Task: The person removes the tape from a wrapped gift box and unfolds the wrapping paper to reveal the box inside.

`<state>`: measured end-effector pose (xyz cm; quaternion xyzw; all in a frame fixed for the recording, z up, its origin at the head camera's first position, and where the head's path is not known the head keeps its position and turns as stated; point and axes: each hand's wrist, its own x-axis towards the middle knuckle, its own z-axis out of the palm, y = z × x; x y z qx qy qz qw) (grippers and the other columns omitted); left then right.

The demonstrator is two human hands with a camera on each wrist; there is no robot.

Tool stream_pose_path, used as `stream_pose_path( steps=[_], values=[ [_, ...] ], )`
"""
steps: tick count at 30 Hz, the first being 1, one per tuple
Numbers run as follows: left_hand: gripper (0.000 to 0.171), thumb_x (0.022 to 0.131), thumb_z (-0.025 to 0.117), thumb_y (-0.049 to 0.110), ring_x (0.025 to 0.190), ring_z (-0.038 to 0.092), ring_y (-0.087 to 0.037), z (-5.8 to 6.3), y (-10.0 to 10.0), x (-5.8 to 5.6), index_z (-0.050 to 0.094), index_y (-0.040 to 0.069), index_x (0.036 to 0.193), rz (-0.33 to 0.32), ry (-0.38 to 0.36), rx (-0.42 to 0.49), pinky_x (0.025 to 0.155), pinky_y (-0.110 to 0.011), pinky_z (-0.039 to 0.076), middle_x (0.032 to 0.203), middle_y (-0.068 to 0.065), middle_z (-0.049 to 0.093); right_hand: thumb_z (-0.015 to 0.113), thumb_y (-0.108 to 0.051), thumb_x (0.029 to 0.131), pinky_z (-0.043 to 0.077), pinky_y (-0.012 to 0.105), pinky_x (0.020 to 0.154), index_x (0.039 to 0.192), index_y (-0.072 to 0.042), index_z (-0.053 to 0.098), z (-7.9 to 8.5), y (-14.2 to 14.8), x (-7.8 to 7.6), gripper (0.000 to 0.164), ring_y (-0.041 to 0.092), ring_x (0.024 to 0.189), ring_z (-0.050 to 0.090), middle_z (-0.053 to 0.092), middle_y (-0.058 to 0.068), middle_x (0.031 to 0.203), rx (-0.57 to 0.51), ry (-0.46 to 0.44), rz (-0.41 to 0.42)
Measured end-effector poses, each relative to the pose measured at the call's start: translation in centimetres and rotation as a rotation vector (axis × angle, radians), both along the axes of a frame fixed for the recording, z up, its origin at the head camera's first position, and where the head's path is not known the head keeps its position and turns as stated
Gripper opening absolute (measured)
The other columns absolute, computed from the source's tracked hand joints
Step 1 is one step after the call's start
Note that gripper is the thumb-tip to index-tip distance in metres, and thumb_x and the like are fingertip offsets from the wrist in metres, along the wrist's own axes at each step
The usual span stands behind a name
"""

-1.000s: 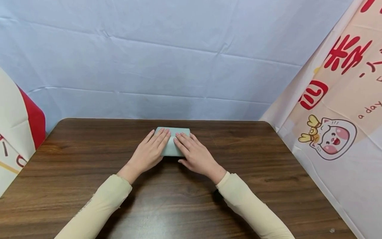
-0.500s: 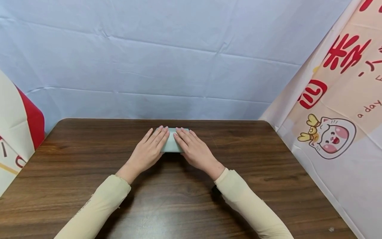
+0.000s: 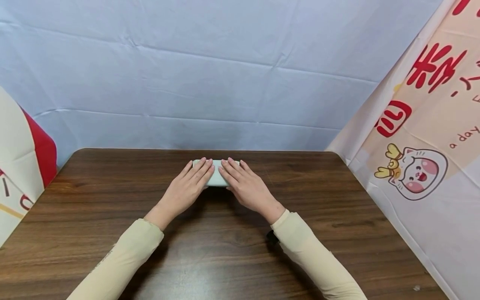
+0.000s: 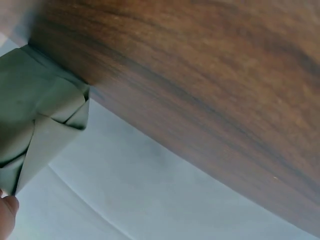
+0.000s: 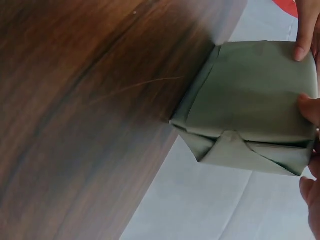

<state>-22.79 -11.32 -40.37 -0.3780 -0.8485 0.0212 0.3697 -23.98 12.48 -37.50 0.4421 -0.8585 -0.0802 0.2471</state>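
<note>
- Far left: white hanging cloth with a red patch (image 3: 42,152), beside the dark wood tabletop (image 3: 337,225).
- Left sleeve (image 3: 121,260), pale cream, crosses the near part of the wood.
- Left hand (image 3: 183,189): fingers straight and side by side over the left end of the package, thumb on its near face in the right wrist view; package pinched between them.
- Centre, close to the table's far edge: grey-green wrapped package (image 3: 216,178), its folded end flaps (image 4: 60,112) showing in the left wrist view. Hands hide both ends from above.
- Pale backdrop (image 3: 210,79), creased, hanging behind the far edge and closing off that side.
- Right hand (image 3: 252,188): mirrors the left, fingers straight over the right end, thumb pressed on the near face; same pinch.
- Small dark thing (image 3: 273,238) under the right cuff; perhaps a strap, mostly hidden.
- Right sleeve (image 3: 320,262), also cream, slants over the near right of the table.
- Small pale speck (image 3: 416,288) on the wood, near the right edge.
- Far right: slanting banner (image 3: 459,104) with red characters and a cartoon cat (image 3: 421,175), alongside the table.
</note>
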Motion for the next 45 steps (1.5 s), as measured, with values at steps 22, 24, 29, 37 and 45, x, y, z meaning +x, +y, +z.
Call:
stream_pose_path(
  steps=[22, 24, 29, 37, 45],
  values=[
    [0.050, 0.087, 0.062, -0.005, 0.124, 0.049, -0.029, 0.8, -0.2, 0.4, 0.047, -0.003, 0.135, -0.066, -0.026, 0.065, 0.106, -0.045, 0.033, 0.133, -0.016, 0.054, 0.063, -0.010, 0.091, 0.034, 0.035, 0.106, 0.131, -0.006, 0.058, 1.4, 0.6, -1.4, 0.040, 0.022, 0.121, 0.053, 0.057, 0.009, 0.131, -0.336, -0.323, 0.169],
    [0.037, 0.097, 0.049, 0.003, 0.123, 0.050, -0.029, 0.8, -0.2, 0.3, 0.048, -0.003, 0.133, -0.086, -0.001, 0.093, 0.104, -0.045, 0.035, 0.131, -0.017, 0.055, 0.061, -0.011, 0.092, 0.036, 0.034, 0.105, 0.131, -0.006, 0.057, 1.8, 0.7, -1.5, 0.039, 0.021, 0.120, 0.053, 0.057, 0.008, 0.130, -0.342, -0.374, 0.164],
    [0.046, 0.105, 0.019, 0.018, 0.123, 0.050, -0.028, 0.9, -0.1, 0.3, 0.051, -0.002, 0.132, -0.110, 0.058, 0.137, 0.105, -0.044, 0.034, 0.133, -0.015, 0.054, 0.058, -0.014, 0.094, 0.048, 0.031, 0.091, 0.130, -0.008, 0.059, 2.9, 0.8, -1.9, 0.036, 0.018, 0.111, 0.060, 0.060, 0.007, 0.127, -0.368, -0.530, 0.139],
    [0.063, 0.088, 0.065, 0.022, 0.134, 0.036, -0.029, 0.9, 0.0, 0.0, 0.041, -0.002, 0.140, -0.037, -0.097, 0.089, 0.110, -0.047, 0.025, 0.145, -0.015, 0.041, 0.053, -0.016, 0.098, 0.046, 0.029, 0.069, 0.129, -0.009, 0.060, 3.0, 0.3, -4.0, 0.033, 0.013, 0.070, 0.057, 0.062, 0.008, 0.123, -0.421, -0.706, 0.036],
    [0.119, 0.071, 0.059, 0.075, 0.143, 0.000, -0.034, -0.3, 0.2, -0.6, 0.011, 0.003, 0.152, 0.076, -0.367, -0.006, 0.112, -0.055, 0.006, 0.157, -0.016, 0.000, 0.047, -0.021, 0.101, 0.044, 0.039, 0.095, 0.135, -0.008, 0.053, 1.7, -0.9, -4.7, 0.038, 0.024, 0.120, 0.051, 0.054, 0.011, 0.132, -0.388, -0.595, -0.095]
  ],
)
